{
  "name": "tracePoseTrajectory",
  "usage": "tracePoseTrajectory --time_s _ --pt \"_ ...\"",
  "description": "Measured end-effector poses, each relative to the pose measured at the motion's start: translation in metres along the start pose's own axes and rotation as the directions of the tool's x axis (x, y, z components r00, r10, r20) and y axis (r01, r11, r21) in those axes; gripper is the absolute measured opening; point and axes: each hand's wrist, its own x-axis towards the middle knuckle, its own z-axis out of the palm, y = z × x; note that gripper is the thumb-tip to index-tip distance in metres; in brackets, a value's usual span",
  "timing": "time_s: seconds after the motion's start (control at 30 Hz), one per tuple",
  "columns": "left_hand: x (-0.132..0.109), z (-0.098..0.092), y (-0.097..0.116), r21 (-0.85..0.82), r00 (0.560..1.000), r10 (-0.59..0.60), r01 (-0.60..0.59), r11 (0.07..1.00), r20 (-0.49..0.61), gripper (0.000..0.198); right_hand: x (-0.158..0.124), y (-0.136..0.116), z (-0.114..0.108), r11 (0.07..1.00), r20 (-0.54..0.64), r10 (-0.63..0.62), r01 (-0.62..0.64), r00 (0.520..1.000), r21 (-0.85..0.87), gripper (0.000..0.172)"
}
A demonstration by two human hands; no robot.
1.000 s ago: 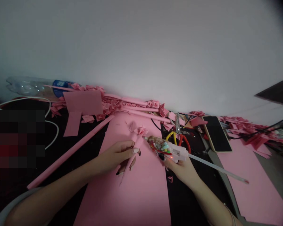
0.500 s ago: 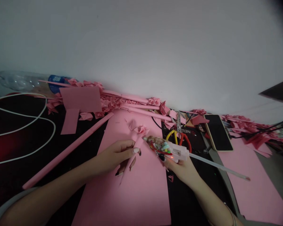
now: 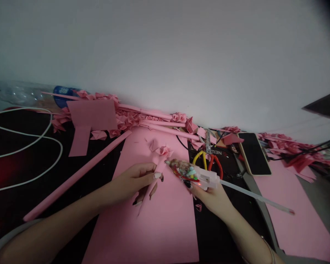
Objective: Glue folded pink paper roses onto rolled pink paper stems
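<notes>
A pink paper flower (image 3: pixel 164 151) on a rolled paper stem is pinched between the fingers and thumb of my left hand (image 3: pixel 143 180). My right hand (image 3: pixel 209 196) is wrapped round a glue gun (image 3: pixel 206 177) with beads and glitter on its front part and a long translucent glue stick (image 3: pixel 255 196) out of its back. The gun's tip is at the stem just below the flower; whether it touches cannot be made out. Under both hands lies a large pink paper sheet (image 3: pixel 165 234), with a small folded paper piece (image 3: pixel 153 145) near the flower.
Pink paper flowers (image 3: pixel 129 120) and rolled stems line the wall. A long paper tube (image 3: pixel 77 176) and white cable (image 3: pixel 61 146) lie left, with a plastic bottle (image 3: pixel 24 94) behind. Pliers (image 3: pixel 209 148) and a phone (image 3: pixel 254 154) lie right, near another pink sheet (image 3: pixel 299 216).
The view has shifted very slightly, so things on the left appear a little further left. Both hands keep nearly the same pose, with the gun's tip still beside the stem.
</notes>
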Motion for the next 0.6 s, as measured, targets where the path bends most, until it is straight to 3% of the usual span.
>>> tracePoseTrajectory --time_s 0.2,0.37,0.43,0.6 --pt "0.0 -0.002 -0.002 -0.012 1.0 -0.007 0.007 1.0 0.009 0.021 -0.002 -0.003 0.0 0.966 -0.073 -0.085 0.064 0.994 -0.251 0.009" --pt "-0.001 -0.003 -0.002 -0.064 1.0 0.014 -0.013 0.998 0.012 0.022 -0.004 -0.001 -0.005 0.818 0.008 -0.366 0.326 0.931 -0.474 0.013" --pt "-0.001 -0.003 -0.002 -0.091 1.0 0.009 -0.009 0.996 0.007 0.022 -0.005 0.0 -0.008 0.761 0.056 -0.415 0.38 0.908 -0.526 0.016" --pt "-0.001 -0.003 0.003 -0.09 0.996 0.007 -0.015 0.996 -0.094 0.023 -0.007 -0.003 -0.013 0.755 0.023 -0.378 0.323 0.926 -0.57 0.018"
